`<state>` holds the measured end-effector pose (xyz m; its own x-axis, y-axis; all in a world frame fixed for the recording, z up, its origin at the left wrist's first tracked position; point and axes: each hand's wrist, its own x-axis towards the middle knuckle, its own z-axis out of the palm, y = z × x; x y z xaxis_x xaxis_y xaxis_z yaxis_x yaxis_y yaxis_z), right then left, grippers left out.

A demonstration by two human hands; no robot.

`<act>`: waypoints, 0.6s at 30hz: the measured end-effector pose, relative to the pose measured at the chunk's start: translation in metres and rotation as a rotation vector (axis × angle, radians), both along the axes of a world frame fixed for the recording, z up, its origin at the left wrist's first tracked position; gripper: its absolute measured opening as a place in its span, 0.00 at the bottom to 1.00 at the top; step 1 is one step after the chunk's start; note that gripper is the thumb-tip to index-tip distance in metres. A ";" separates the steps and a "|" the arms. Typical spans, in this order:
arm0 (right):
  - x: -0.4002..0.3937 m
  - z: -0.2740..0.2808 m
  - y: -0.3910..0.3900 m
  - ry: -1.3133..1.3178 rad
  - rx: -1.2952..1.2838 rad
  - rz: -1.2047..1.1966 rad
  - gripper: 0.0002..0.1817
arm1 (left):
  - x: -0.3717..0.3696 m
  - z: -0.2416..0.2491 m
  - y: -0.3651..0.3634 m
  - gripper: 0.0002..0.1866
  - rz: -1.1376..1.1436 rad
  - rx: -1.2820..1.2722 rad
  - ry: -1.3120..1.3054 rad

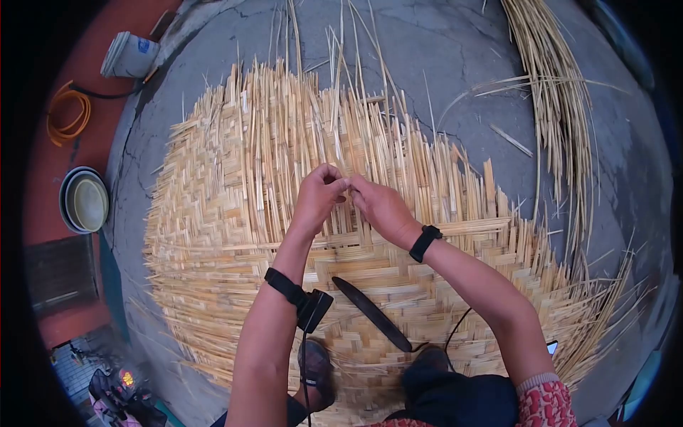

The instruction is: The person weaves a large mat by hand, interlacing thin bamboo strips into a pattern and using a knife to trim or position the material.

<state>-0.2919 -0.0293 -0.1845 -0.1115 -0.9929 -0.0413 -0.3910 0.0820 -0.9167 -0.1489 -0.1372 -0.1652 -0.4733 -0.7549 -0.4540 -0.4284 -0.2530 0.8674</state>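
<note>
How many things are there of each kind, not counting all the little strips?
Hands: 2, left hand and right hand
Woven mat: 1
Knife: 1
Loose strip bundle: 1
Bowl stack: 1
Orange hose: 1
Bucket: 1
Total: 8

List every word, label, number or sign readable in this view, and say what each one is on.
No text can be read anywhere.
The white bucket lying on its side at upper left carries a small blue label, too small and blurred to read.
The woven bamboo mat, the dark blade lying on it, the stacked bowls and the wrist straps on the left hand and right hand show no lettering.
</note>
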 end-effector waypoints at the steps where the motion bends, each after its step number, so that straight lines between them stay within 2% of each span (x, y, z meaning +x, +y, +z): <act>1: -0.001 0.003 -0.004 -0.009 0.022 0.023 0.08 | -0.003 0.004 0.002 0.07 0.096 0.031 0.043; 2: -0.001 0.006 -0.007 -0.002 0.008 0.020 0.08 | -0.007 0.009 0.002 0.08 0.189 0.061 0.087; 4: 0.003 0.014 -0.006 -0.273 0.065 0.006 0.08 | -0.011 0.017 0.002 0.08 0.164 -0.001 0.039; 5: 0.001 0.018 -0.007 -0.272 0.067 0.008 0.08 | -0.012 0.019 0.003 0.09 0.143 -0.053 -0.014; 7: -0.001 0.023 -0.006 -0.361 0.264 0.012 0.06 | -0.006 0.013 -0.003 0.09 0.139 -0.015 -0.030; 8: -0.001 0.017 -0.005 -0.366 0.276 0.011 0.06 | -0.003 0.009 -0.005 0.10 0.129 0.020 -0.049; 10: -0.003 -0.001 -0.006 -0.630 0.294 0.062 0.06 | -0.001 0.005 -0.007 0.09 0.124 0.029 -0.065; 11: -0.007 -0.007 -0.007 -0.630 0.299 0.060 0.06 | -0.002 0.007 -0.008 0.09 0.121 0.018 -0.073; 13: -0.015 -0.012 -0.008 -0.594 0.405 0.183 0.09 | -0.003 0.009 -0.004 0.09 0.136 0.008 -0.059; 14: -0.015 -0.012 -0.009 -0.486 0.412 0.176 0.11 | -0.003 0.009 -0.005 0.09 0.094 0.047 -0.043; 15: -0.011 -0.012 -0.007 -0.487 0.412 0.176 0.11 | -0.003 0.009 -0.004 0.09 0.050 0.087 -0.026; 17: 0.008 -0.001 0.000 0.273 0.065 0.036 0.12 | 0.000 0.002 -0.007 0.10 -0.040 0.073 -0.061; 18: 0.013 0.006 0.003 0.215 0.109 -0.017 0.13 | 0.002 -0.001 -0.007 0.11 -0.129 0.056 -0.095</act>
